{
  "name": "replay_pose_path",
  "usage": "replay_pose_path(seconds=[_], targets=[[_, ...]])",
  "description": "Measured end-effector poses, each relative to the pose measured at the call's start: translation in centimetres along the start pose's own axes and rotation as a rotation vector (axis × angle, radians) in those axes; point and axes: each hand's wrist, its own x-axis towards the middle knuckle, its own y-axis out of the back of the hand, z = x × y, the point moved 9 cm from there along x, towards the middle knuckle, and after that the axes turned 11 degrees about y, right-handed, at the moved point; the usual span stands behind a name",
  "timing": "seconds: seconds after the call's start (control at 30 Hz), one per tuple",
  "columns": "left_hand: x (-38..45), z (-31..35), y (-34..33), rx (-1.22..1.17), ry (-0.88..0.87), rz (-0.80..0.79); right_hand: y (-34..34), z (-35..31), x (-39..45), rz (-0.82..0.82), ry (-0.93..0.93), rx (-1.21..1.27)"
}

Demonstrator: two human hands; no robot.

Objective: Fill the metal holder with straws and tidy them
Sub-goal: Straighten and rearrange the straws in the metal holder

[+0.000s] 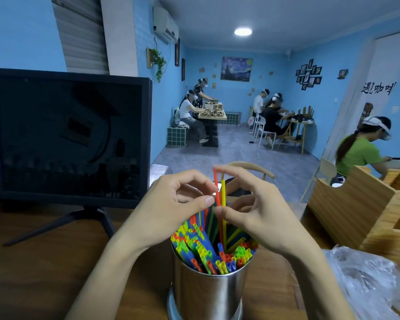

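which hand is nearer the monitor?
Left. The left hand is just right of the monitor; the right hand sits farther right, past the raised red straw.

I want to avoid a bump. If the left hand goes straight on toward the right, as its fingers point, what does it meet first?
Probably the red straw that the left hand pinches, then the yellow straw and the right hand; depth is unclear.

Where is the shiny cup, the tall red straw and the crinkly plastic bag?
metal holder (208, 296), head view, front of its shiny wall.
red straw (216, 188), head view, upper shaft.
plastic bag (365, 280), head view, middle of the crumpled plastic.
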Motion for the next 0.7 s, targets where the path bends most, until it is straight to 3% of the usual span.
replay_pose_path(seconds=[0.23, 0.43, 0.57, 0.63, 0.7], targets=[[-0.2, -0.2, 0.1, 0.152, -0.006, 0.006, -0.4, 0.2, 0.0, -0.027, 0.014, -0.23], [0.1, -1.4, 0.8, 0.431, 0.052, 0.055, -0.6, 0.6, -0.2, -0.096, -0.036, -0.18], [0.2, -1.1, 0.9, 0.399, 0.073, 0.138, 0.7, 0.2, 0.0, 0.075, -0.03, -0.05], [0.2, -1.0, 1.1, 0.376, 0.081, 0.188, 1.8, 0.4, 0.0, 0.175, -0.023, -0.121], [0.1, -1.0, 1.3, 0.36, 0.092, 0.192, 1.5, 0.7, 0.1, 0.126, -0.015, -0.235]])
